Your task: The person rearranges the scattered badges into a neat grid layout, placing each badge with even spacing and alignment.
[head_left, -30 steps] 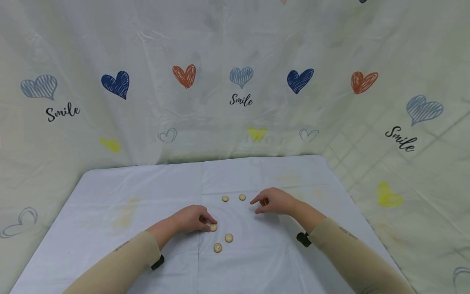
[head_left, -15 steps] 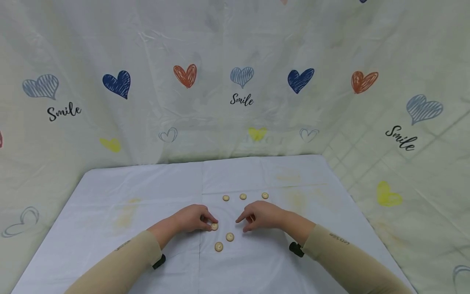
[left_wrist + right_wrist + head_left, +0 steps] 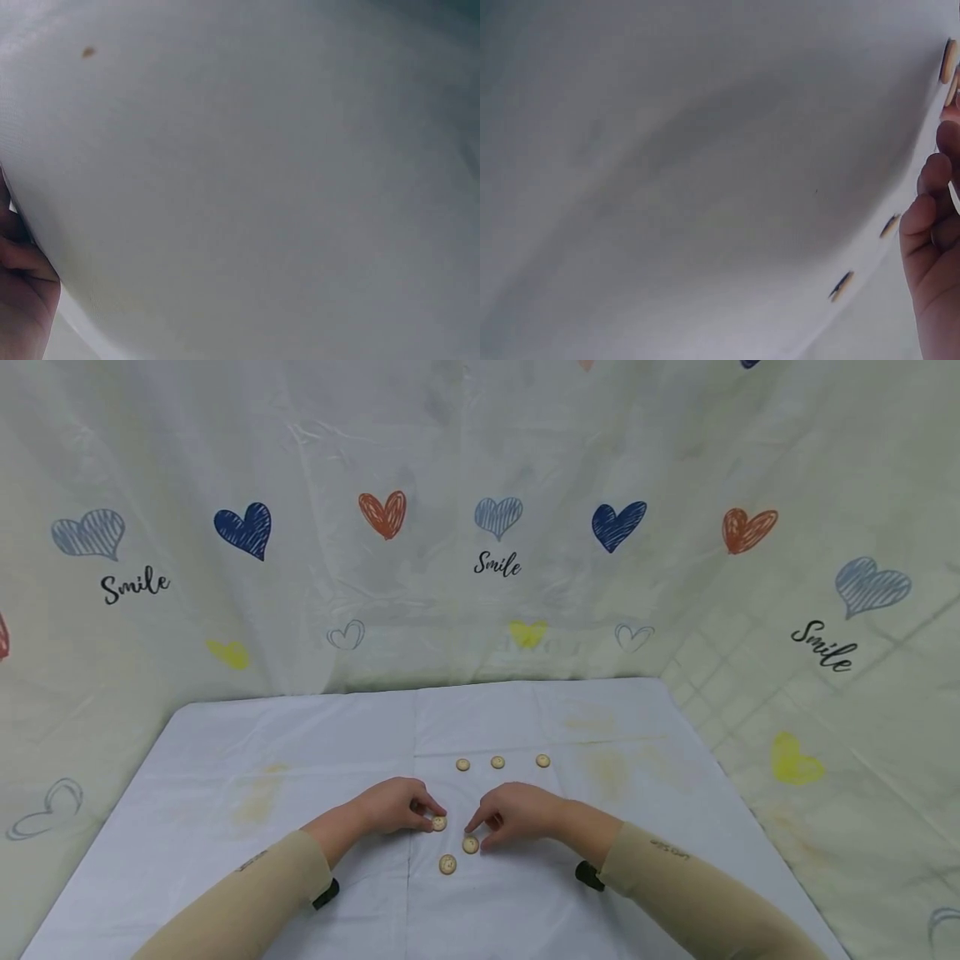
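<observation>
My left hand point(image 3: 396, 806) pinches a round, light-wood button point(image 3: 439, 823) at the table's middle, thumb and index finger at its edge. Just to the right, my right hand point(image 3: 521, 814) has index finger and thumb spread either side of a second button point(image 3: 470, 844), fingertips right at its rim. A third button point(image 3: 447, 864) lies nearer the front. In the left wrist view only part of the left hand point(image 3: 26, 300) shows, its button out of sight. The right wrist view has the right hand point(image 3: 934, 247) with curved fingers at the right edge.
Behind the hands, three more buttons form a row: a left one point(image 3: 462, 765), a middle one point(image 3: 498, 762) and a right one point(image 3: 543, 761). They lie on a white cloth-covered table point(image 3: 300, 743). A heart-printed curtain point(image 3: 435, 593) hangs along the back and right.
My right hand has moved from beside the back row toward me and left, to the front button. The row's right button now shows. My left hand stays at its button.
</observation>
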`<state>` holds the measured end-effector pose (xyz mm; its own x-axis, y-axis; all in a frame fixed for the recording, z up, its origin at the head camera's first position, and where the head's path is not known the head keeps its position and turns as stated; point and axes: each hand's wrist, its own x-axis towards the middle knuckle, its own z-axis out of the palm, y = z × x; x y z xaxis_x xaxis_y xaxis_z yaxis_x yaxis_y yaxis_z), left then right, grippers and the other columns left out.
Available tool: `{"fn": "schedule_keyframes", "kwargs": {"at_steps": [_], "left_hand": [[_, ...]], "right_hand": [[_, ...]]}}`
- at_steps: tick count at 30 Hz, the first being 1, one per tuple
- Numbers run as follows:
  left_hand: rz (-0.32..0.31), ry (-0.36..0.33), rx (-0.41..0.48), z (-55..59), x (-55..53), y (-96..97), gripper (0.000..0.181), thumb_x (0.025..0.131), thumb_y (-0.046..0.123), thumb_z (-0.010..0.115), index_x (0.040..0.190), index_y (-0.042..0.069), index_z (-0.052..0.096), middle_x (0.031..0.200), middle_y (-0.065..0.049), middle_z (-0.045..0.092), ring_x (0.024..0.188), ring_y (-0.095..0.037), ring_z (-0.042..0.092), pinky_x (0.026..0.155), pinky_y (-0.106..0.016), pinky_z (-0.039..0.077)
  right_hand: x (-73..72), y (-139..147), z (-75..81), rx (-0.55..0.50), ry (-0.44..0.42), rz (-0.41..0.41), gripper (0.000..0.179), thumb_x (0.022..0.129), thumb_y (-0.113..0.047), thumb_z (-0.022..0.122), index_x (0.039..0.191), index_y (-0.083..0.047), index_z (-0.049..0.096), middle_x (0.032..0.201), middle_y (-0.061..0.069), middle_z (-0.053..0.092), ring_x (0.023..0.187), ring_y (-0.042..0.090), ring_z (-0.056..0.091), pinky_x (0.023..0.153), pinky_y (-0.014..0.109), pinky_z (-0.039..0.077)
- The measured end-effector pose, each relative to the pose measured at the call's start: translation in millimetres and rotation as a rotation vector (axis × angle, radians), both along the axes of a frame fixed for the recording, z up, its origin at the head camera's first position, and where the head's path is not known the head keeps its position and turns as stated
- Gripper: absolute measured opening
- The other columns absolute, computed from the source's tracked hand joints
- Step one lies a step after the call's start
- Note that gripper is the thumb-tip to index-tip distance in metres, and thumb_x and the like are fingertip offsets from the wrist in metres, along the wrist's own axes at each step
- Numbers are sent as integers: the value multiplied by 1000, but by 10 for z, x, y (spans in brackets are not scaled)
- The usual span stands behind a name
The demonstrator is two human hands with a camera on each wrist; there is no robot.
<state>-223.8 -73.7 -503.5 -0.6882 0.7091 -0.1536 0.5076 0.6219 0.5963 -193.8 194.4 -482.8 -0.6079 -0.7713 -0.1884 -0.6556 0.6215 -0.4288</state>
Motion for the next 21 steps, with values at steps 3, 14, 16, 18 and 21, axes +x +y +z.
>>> {"fn": "schedule_keyframes", "kwargs": {"at_steps": [3,14,16,18,21], "left_hand": [[-6,-1,4,20,12,5,21,85,25,80,106,28,80,77,14,57,71,-4,52,68,-25,45],[1,-9,14,25,3,11,21,85,25,80,106,29,80,77,14,57,72,-4,52,68,-25,45],[0,-8,14,14,-5,6,21,85,25,80,106,29,80,77,14,57,72,-4,52,68,-25,45],[-1,-6,12,9,-12,-1,21,85,26,80,106,29,80,77,14,57,72,-4,52,68,-25,45],[-2,0,7,3,-14,-10,21,85,26,80,106,29,80,77,14,57,72,-4,52,68,-25,45]], "right_hand": [[9,-55,-11,32,4,3,27,84,-35,80,111,-31,77,69,-20,53,64,-3,47,63,16,40],[27,-131,-32,70,23,8,26,84,-36,80,109,-30,78,71,-22,54,65,-4,48,63,16,40],[22,-139,-31,74,33,17,25,85,-37,80,108,-30,78,71,-22,54,65,-4,47,62,16,40],[17,-151,-29,79,48,29,24,85,-36,79,107,-30,78,71,-21,54,65,-4,47,62,16,39],[16,-167,-18,85,66,46,22,85,-36,79,106,-30,79,70,-21,53,64,-3,47,62,16,39]]}}
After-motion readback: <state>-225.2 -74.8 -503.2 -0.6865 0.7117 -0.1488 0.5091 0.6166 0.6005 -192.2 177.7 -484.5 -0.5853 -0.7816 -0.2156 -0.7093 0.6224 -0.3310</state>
